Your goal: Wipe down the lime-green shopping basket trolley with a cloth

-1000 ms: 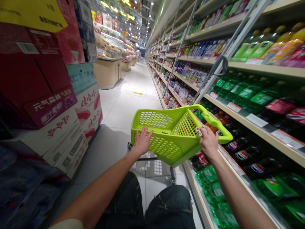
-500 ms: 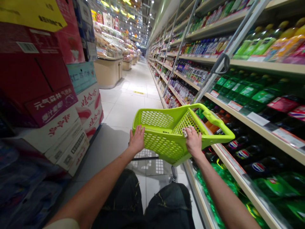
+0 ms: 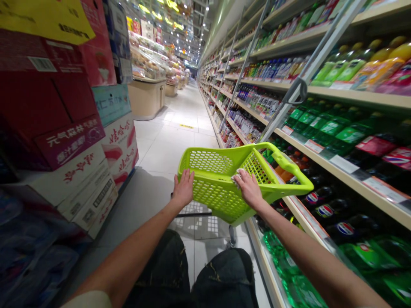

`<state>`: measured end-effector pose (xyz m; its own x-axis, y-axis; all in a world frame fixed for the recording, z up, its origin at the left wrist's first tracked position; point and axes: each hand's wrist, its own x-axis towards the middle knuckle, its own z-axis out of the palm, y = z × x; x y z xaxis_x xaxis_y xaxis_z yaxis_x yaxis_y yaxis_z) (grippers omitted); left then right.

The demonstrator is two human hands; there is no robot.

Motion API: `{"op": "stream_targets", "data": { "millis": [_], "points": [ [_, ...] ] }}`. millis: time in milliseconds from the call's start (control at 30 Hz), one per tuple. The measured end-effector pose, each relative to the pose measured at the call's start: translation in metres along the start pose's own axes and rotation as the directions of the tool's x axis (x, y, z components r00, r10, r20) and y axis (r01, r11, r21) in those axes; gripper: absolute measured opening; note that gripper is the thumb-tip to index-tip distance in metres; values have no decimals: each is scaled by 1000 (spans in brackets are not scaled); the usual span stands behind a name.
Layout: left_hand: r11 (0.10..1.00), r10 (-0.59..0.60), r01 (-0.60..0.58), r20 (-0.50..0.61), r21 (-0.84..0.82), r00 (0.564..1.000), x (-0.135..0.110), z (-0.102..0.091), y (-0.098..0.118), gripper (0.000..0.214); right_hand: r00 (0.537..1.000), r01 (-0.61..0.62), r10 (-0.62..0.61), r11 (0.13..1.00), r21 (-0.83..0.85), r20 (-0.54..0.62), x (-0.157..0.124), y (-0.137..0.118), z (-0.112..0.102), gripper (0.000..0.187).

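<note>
left hand (image 3: 183, 189) clasps the near rim of the tilted basket (image 3: 215, 193), fingers curled; right hand (image 3: 248, 189) beside it closes on a pale wad (image 3: 236, 176) against that rim. white tiles (image 3: 162, 149) under the basket, boxes (image 3: 77, 149) left, bottle shelves (image 3: 340, 128) right, counter (image 3: 146, 97) far beyond.

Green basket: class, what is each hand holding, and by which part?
The left hand grips the green basket by its near rim, at the left corner. The right hand rests on the same rim, a whitish wad under its fingers.
</note>
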<state>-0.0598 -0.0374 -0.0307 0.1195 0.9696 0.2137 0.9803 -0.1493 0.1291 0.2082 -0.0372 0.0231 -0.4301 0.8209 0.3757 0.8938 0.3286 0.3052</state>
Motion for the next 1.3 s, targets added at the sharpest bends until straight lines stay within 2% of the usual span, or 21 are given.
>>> {"op": "stream_targets", "data": {
  "millis": [67,133,200,267,333,400,467,533,633,733,800,867,933,1033,1133,1200,1300],
  "points": [
    [1000,-11,11,14,-14,1000,-2,-1,7,74,995,-65,66,998,21,-80,2,-14,10,33],
    [1000,-7,8,25,-27,1000,-4,-3,12,75,983,-110,119,991,70,-142,11,-44,22,31],
    [999,29,-28,28,-38,999,-6,-6,13,74,978,-118,136,986,117,-155,22,-76,30,30],
    [999,31,-30,29,-44,999,-6,-7,7,73,984,-94,115,984,154,-133,29,-93,32,31],
    [999,-19,21,30,-47,999,-6,-6,-2,72,990,-87,105,980,177,-93,26,-89,27,35],
    [997,-49,50,28,-53,998,-6,-5,-12,71,986,-145,158,973,181,-56,17,-74,22,40],
    [998,-21,23,24,-59,999,-7,-3,-19,70,968,-231,244,956,183,-51,9,-62,18,41],
    [998,-3,5,23,-67,1000,-8,-1,-21,71,957,-257,278,944,208,-77,11,-66,19,38],
    [995,3,-1,18,-101,1000,-8,-1,-21,73,974,-176,207,946,273,-91,31,-106,24,32],
    [984,-38,40,15,-173,999,-6,-4,-25,73,997,-38,58,944,329,-52,57,-156,24,32],
    [972,-84,88,29,-220,996,-4,-7,-30,71,998,57,-49,937,345,-33,66,-173,22,33],
    [969,-86,91,33,-230,996,-3,-9,-36,71,991,130,-132,932,340,-16,65,-169,19,35],
    [978,-51,52,12,-200,999,-2,-11,-39,72,990,128,-139,942,311,13,56,-146,15,38],
    [991,9,-11,-12,-135,1000,-1,-11,-34,70,998,-55,44,972,229,54,38,-101,10,42],
    [990,113,-111,11,-92,994,1,-10,-15,67,971,-238,230,958,161,65,27,-79,5,42],
    [984,162,-161,18,-78,987,1,-9,0,66,972,-233,225,961,147,70,25,-79,3,41],
    [986,155,-155,3,-62,988,0,-9,13,64,987,-151,142,980,130,79,20,-74,1,42]
  ]
}}
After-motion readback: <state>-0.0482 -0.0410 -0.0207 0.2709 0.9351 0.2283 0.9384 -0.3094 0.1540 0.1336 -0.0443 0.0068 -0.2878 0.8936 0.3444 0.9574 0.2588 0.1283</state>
